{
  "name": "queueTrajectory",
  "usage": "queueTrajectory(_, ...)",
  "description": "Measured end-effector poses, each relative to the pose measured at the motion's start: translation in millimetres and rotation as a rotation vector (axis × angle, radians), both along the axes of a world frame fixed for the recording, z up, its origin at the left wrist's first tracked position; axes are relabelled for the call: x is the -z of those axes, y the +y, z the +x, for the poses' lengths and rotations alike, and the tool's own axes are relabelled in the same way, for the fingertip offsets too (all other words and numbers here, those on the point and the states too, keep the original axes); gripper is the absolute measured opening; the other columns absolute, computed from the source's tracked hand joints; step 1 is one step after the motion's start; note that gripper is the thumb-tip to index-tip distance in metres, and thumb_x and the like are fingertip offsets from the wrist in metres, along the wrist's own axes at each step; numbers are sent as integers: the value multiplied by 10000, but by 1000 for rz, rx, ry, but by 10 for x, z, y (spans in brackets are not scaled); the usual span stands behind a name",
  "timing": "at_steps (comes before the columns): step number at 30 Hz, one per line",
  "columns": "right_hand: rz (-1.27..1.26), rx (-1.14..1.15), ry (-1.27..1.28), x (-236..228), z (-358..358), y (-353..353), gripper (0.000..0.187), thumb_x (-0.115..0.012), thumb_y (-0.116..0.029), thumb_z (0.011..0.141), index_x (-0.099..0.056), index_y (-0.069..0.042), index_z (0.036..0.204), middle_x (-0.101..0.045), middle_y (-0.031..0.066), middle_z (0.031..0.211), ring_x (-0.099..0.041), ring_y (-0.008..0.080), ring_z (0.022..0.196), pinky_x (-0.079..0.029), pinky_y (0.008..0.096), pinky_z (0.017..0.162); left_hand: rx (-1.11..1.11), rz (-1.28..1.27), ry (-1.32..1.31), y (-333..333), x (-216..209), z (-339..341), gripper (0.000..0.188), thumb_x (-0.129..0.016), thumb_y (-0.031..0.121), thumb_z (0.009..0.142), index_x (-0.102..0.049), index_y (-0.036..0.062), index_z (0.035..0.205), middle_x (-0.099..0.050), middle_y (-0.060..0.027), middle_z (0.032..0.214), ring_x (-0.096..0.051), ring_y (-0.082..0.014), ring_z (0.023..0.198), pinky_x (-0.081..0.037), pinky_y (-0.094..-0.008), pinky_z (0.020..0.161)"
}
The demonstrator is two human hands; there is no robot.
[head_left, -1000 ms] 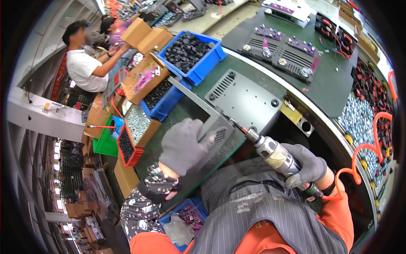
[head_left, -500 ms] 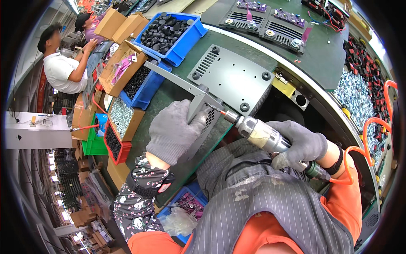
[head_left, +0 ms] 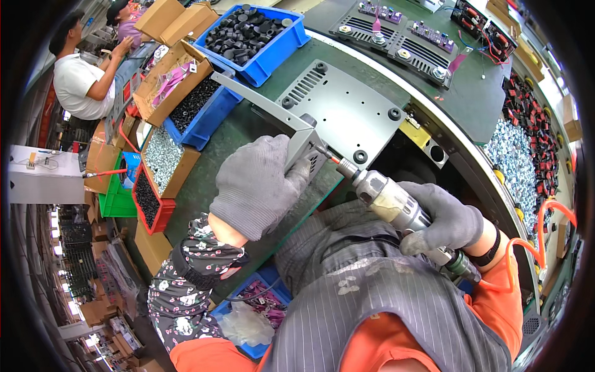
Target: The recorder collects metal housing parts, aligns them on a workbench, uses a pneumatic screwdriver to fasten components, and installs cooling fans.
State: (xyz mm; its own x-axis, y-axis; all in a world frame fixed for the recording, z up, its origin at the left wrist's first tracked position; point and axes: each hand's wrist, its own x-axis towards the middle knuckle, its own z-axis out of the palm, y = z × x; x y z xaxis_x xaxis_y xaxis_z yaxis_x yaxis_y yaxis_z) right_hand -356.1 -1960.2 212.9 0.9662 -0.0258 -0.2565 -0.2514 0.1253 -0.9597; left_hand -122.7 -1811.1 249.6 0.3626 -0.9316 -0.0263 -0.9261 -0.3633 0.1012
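Observation:
My left hand [head_left: 255,189], in a grey glove, is closed around a bent grey sheet-metal panel [head_left: 300,145] with a perforated face and a long narrow flange. My gloved right hand [head_left: 445,217] grips an air screwdriver [head_left: 390,197], its orange hose [head_left: 509,263] trailing to the right. The screwdriver's bit meets the panel's corner beside my left thumb; whether a screw sits under the tip cannot be made out. Just beyond lies a grey metal case [head_left: 350,108] with black round feet facing up and slots along one side.
Left of the green bench [head_left: 217,167] stand a blue bin of black caps [head_left: 291,46], a blue bin of black screws [head_left: 217,115], a box of silver screws [head_left: 186,170] and a red bin [head_left: 162,214]. Slotted panels with circuit boards [head_left: 396,46] lie farther back. A person [head_left: 80,80] works far left.
The view has shifted slightly. The panel's flange has swung a little, and the screwdriver slants somewhat more steeply, its bit still at the panel's corner. Both hands keep their grips.

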Motion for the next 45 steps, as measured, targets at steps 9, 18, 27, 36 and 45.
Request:
queueTrajectory(9,132,175,-100,-172,80,27,751,-826,-234,583,-474,30,1193,-544,-10,817,-505,58,692,-432,210,613,43,76,51,15,-53,-131,298,-600,329,811,-544,56,916,-586,-158,790,-587,-349,773,-460,-446,666)
queueTrajectory(18,-6,76,75,-86,-154,27,737,-808,-183,579,-470,10,1205,-579,57,903,-568,121,780,-475,268,713,-71,65,224,-22,-42,109,359,-547,343,853,-540,26,1023,-591,-209,886,-563,-390,867,-434,-467,731)
queueTrajectory(27,-192,10,-62,84,89,-10,679,-765,-192,638,-470,5,1217,-606,87,946,-581,149,840,-475,292,781,-21,122,35,-94,-56,118,349,-524,383,857,-524,38,907,-603,-181,873,-599,-366,820,-477,-453,715)
queueTrajectory(36,-144,-19,-54,104,131,-17,676,-749,-158,647,-456,10,1233,-594,89,990,-572,134,862,-473,279,792,-37,-5,115,-135,2,94,351,-526,385,855,-541,35,882,-597,-180,841,-596,-359,820,-472,-455,707)
queueTrajectory(45,-124,-8,-70,117,141,-26,699,-749,-171,634,-449,18,1236,-607,89,980,-586,134,868,-477,278,784,-57,-18,132,-139,18,84,326,-531,355,851,-540,30,868,-598,-181,822,-596,-371,787,-475,-459,679)
